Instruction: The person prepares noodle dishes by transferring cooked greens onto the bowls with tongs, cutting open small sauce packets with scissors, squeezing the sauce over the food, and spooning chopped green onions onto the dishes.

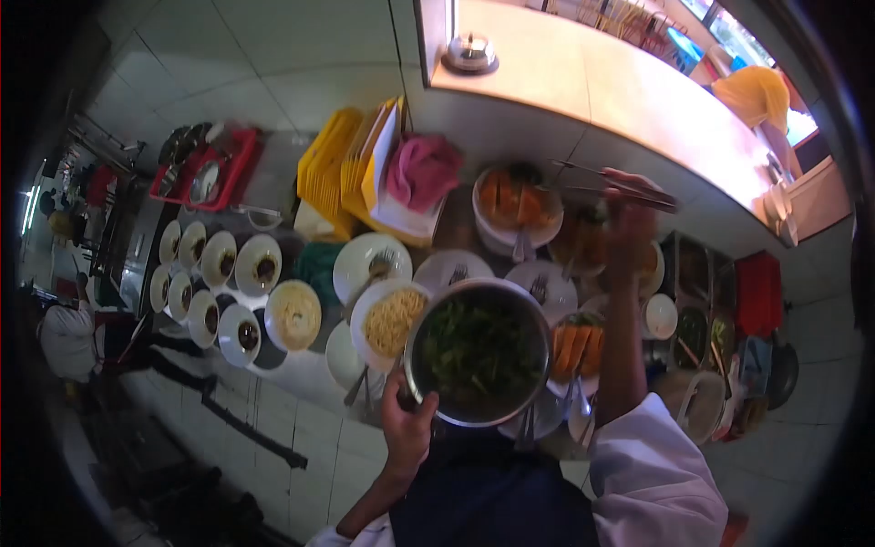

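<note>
My left hand is closed on the rim of a steel bowl, tilted toward me, with dark leafy greens inside. Raised over the far right of the counter, my right hand, somewhat blurred, grips metal tongs whose two arms point left and stand apart, nothing visible between them. Just left of the tongs is a white bowl of sliced orange-brown food. A bowl of noodles sits against the steel bowl's left side. Below my right forearm lies a plate of similar slices with spoons.
Several small bowls with dark sauce stand in rows at left. Yellow trays, a pink cloth and a red basket line the back. Metal food pans are at right. Other people are beyond the ledge and at far left.
</note>
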